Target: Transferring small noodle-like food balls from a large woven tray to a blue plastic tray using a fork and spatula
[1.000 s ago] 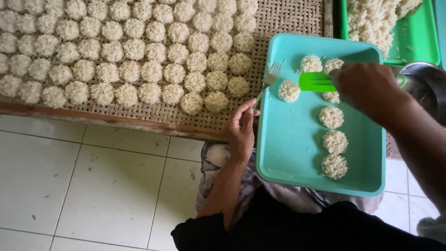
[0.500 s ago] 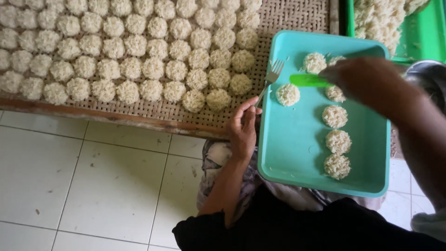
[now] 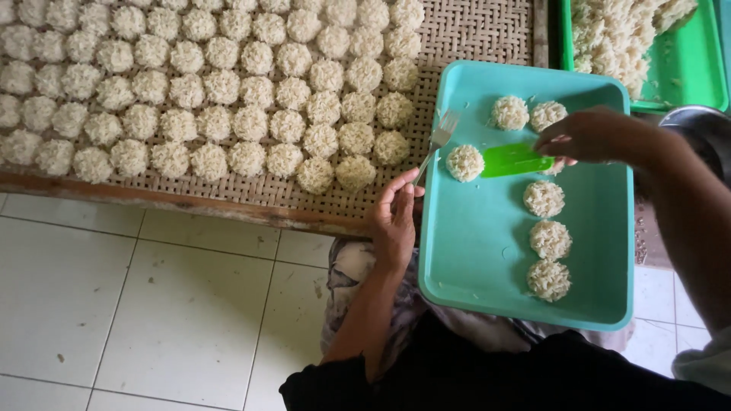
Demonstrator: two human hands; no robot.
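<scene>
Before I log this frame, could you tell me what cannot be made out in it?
Head view only:
- Green spatula: its handle end is hidden under the right hand.
- Fork: its handle disappears into the left hand.
- Green tray of loose noodles: cut off by the top edge.
- Metal bowl: cut off by the right edge.

In my left hand (image 3: pixel 394 221) the fork (image 3: pixel 435 144) is thin shiny metal. My right hand (image 3: pixel 582 137) holds a smooth, glossy green plastic scraper (image 3: pixel 514 160). The tray (image 3: pixel 472 251) on my lap is smooth turquoise plastic with a soft sheen. The noodle cakes (image 3: pixel 544 199) on it look rough, stringy and matt. The mat (image 3: pixel 472 34) beyond is woven cane, coarse and dull, edged by a worn wooden frame (image 3: pixel 152 196). The floor tiles (image 3: pixel 114 304) are pale and slightly glossy.
</scene>
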